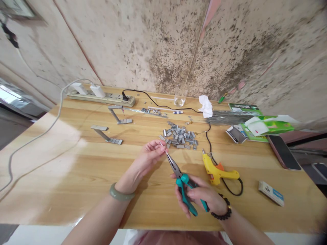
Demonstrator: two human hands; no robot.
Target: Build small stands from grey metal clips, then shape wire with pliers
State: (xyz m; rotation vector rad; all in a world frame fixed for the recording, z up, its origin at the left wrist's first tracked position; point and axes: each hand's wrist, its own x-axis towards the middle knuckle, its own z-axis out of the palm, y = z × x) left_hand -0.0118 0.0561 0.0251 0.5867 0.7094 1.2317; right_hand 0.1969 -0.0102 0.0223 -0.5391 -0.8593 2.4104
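Observation:
My left hand point(152, 153) pinches a short, thin piece of metal wire point(161, 144) between thumb and fingertips. In my right hand point(204, 195) are long-nose pliers point(174, 165) with teal and black handles. Their tips reach the wire right at my left fingertips; whether the jaws grip it is too small to tell. Just beyond lies a heap of grey metal staple blocks point(180, 136). Further left stand two angular frames built of similar grey strips, a nearer one point(102, 132) and a farther one point(116, 115).
A yellow glue gun point(216, 170) with a black cord lies right of the pliers, near a small box point(271, 193) and a phone point(284, 152). Behind are a wire bundle point(227, 117), green tissue pack point(270, 126), glass point(179, 99) and power strip point(109, 99).

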